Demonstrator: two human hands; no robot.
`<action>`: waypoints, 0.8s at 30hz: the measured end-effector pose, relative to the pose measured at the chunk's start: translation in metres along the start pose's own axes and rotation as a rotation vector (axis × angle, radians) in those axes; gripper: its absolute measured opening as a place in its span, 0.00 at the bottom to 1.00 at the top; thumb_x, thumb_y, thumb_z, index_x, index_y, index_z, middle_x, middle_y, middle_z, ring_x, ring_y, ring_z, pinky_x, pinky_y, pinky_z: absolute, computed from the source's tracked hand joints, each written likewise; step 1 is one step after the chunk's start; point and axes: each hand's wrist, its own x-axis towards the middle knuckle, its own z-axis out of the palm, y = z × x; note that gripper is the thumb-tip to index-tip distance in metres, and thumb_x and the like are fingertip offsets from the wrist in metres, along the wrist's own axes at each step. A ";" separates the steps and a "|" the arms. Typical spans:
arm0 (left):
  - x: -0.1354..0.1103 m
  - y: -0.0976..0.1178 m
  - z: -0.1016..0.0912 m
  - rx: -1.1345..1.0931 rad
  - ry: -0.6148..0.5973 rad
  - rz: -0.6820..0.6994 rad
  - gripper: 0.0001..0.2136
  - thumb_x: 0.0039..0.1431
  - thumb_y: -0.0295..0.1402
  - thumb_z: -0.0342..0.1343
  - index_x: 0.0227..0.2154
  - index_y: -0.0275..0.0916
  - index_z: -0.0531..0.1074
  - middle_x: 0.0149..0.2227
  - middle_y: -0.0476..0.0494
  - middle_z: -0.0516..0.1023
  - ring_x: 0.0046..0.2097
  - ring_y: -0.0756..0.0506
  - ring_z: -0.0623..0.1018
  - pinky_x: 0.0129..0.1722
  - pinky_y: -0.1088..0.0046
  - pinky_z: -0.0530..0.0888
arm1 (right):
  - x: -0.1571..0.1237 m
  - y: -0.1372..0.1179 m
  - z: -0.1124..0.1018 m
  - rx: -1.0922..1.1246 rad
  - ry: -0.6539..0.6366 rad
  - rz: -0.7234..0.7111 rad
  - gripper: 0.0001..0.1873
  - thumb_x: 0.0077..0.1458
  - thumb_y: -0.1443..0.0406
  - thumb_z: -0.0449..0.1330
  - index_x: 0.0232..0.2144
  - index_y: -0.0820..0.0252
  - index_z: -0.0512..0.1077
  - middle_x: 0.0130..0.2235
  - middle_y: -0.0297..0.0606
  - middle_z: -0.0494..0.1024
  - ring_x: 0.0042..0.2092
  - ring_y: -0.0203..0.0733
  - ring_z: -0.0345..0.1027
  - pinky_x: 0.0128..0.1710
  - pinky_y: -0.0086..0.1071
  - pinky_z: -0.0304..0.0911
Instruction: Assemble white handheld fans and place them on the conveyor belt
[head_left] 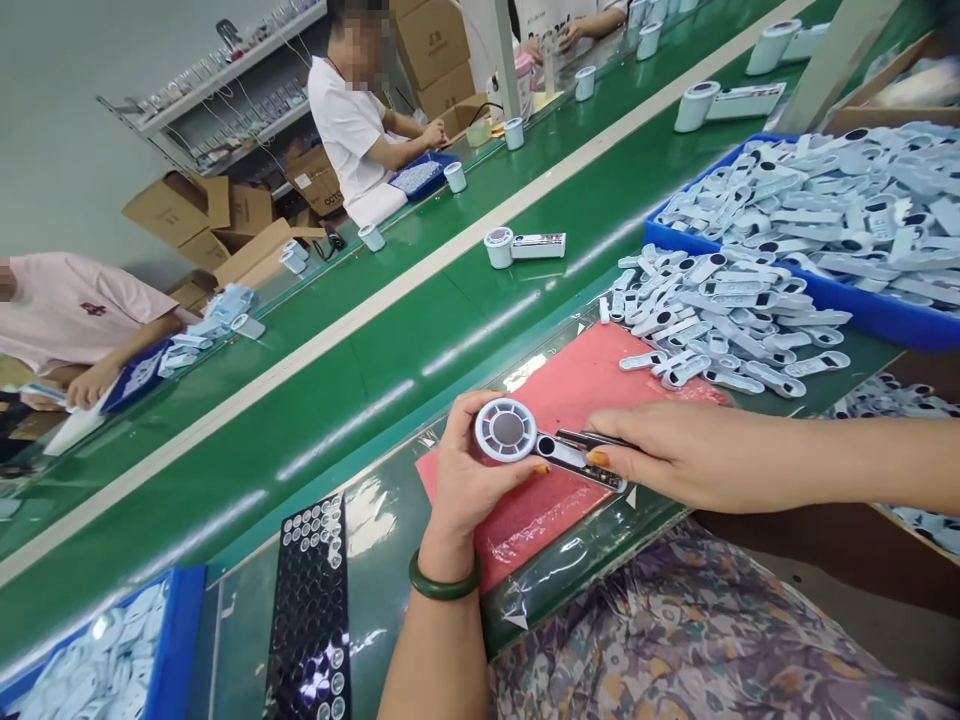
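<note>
My left hand (pixel 466 478) grips the round white head of a small hand-held fan (pixel 507 430), grey disc facing up, over a red mat (pixel 525 515). My right hand (pixel 679 453) pinches the fan's dark handle part (pixel 581 455) from the right, fingers closed on it. A green bangle (pixel 444 584) sits on my left wrist. A loose pile of pale blue handle shells (pixel 712 310) lies just beyond the mat to the right.
A blue tray (pixel 885 318) heaped with shells stands at the right. A black sheet of round stickers (pixel 311 600) and another blue tray (pixel 176 640) lie at lower left. Assembled fans (pixel 523 246) ride the green conveyor (pixel 360 370). Two people work across it.
</note>
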 end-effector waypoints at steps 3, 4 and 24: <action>-0.002 0.004 0.002 0.045 0.021 0.020 0.35 0.35 0.36 0.78 0.49 0.45 0.71 0.48 0.42 0.74 0.50 0.39 0.75 0.54 0.56 0.71 | 0.001 0.002 0.000 0.003 -0.017 -0.002 0.20 0.66 0.50 0.40 0.37 0.54 0.64 0.32 0.40 0.73 0.31 0.48 0.66 0.28 0.38 0.52; -0.002 0.004 0.003 0.056 0.026 0.033 0.34 0.35 0.36 0.78 0.49 0.45 0.71 0.48 0.42 0.74 0.50 0.39 0.75 0.54 0.56 0.71 | 0.000 0.002 0.000 0.006 -0.017 -0.003 0.20 0.66 0.50 0.41 0.37 0.54 0.65 0.33 0.41 0.73 0.31 0.48 0.67 0.28 0.38 0.52; -0.003 0.005 0.006 0.152 0.052 0.128 0.34 0.36 0.35 0.78 0.49 0.47 0.71 0.50 0.45 0.72 0.49 0.41 0.74 0.52 0.58 0.70 | -0.006 -0.004 -0.004 -0.100 0.042 -0.013 0.13 0.68 0.58 0.45 0.33 0.56 0.62 0.27 0.35 0.69 0.27 0.42 0.62 0.26 0.32 0.48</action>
